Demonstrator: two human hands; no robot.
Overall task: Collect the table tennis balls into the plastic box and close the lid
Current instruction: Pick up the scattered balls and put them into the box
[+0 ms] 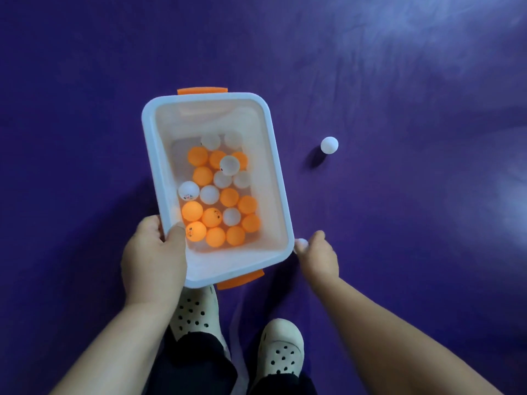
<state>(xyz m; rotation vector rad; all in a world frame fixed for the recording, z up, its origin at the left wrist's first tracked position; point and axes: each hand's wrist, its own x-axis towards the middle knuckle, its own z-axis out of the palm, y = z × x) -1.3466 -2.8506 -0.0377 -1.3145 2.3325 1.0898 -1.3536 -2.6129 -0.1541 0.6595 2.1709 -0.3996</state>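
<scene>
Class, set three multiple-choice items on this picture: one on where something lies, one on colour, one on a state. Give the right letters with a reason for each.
1. Where is the loose white ball?
A. on the purple floor, right of the box
B. inside the box
C. on a shoe

2. What colours are the balls in the plastic box?
A. green and blue
B. orange and white
C. all black

3. What state is the box in?
A. lid shut and latched
B. upside down
C. open, no lid on it

Answers:
1 A: it sits alone on the floor, apart from the box.
2 B: only orange and white balls show inside.
3 C: the balls are visible straight through the open top, and the left hand grips the rim while the right hand pinches something small and white beside it.
</scene>
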